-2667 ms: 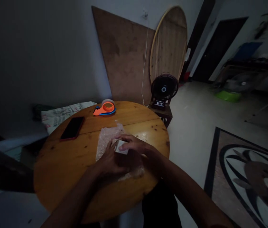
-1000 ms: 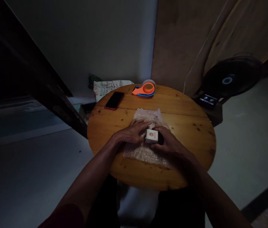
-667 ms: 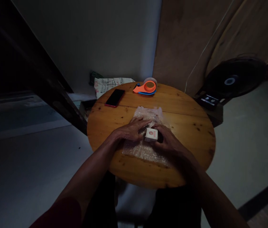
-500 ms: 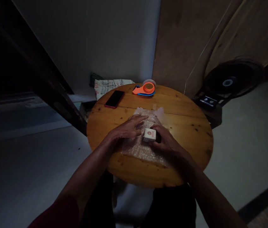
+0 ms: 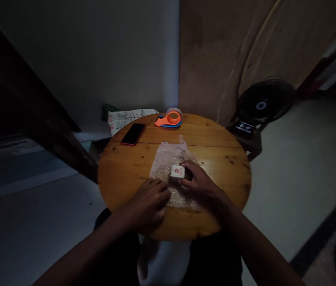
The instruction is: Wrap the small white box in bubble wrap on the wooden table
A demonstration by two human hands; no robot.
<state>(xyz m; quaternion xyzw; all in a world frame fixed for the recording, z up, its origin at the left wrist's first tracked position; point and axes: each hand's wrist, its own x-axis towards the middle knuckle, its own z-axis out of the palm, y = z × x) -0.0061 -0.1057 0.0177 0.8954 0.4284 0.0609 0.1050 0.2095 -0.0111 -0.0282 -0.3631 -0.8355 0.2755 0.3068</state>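
While the light is poor, we record what shows plainly from the head view.

Box: a small white box (image 5: 177, 172) with a red mark on top sits on the bubble wrap (image 5: 168, 167), near the middle of the round wooden counter (image 5: 120, 174).

Right hand (image 5: 196, 180): closed around the box from its right side, fingers curled on it.

Left hand (image 5: 148, 200): loosely curled, resting on the near left edge of the wrap; we cannot tell whether it pinches the sheet.

Key relation: the box lies to the far right of the left hand and directly under the right hand's fingers, so the right hand is the nearer. The wrap's long axis runs from near to far, with a free stretch beyond the box.

Far side: an orange tape dispenser (image 5: 169, 118) stands at the far edge, well apart from both hands.

Far left: a dark phone (image 5: 133, 134) with a red rim lies flat.

Beyond the counter: a black fan (image 5: 264, 104) stands to the right.
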